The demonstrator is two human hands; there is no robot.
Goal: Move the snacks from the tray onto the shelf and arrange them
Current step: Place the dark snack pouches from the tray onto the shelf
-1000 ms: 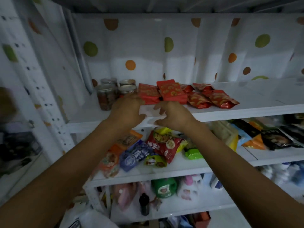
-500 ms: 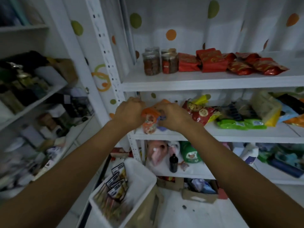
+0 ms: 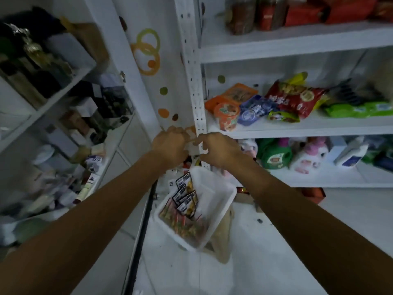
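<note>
Tray (image 3: 228, 195) and shelf (image 3: 297, 128) are white — bag (image 3: 295, 99) red, packet (image 3: 255, 109) blue.

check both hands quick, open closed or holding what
left hand: fingers curled under, cannot tell if holding anything
right hand: loosely curled, nothing in it, open

Top shelf (image 3: 297, 50): jars (image 3: 242, 15) stood at left, red packets (image 3: 306, 13) laid beside.
Middle shelf (image 3: 319, 129): orange packets (image 3: 238, 93), orange cup (image 3: 226, 116), blue packets (image 3: 255, 109), red bag (image 3: 295, 99), green packets (image 3: 357, 109) laid in overlapped row.
Lower shelf (image 3: 319, 179): bottles (image 3: 308, 154) stood.
Floor (image 3: 276, 241): white tray (image 3: 231, 194), filled with snack packets (image 3: 185, 201), raised on brown support (image 3: 222, 241).
</note>
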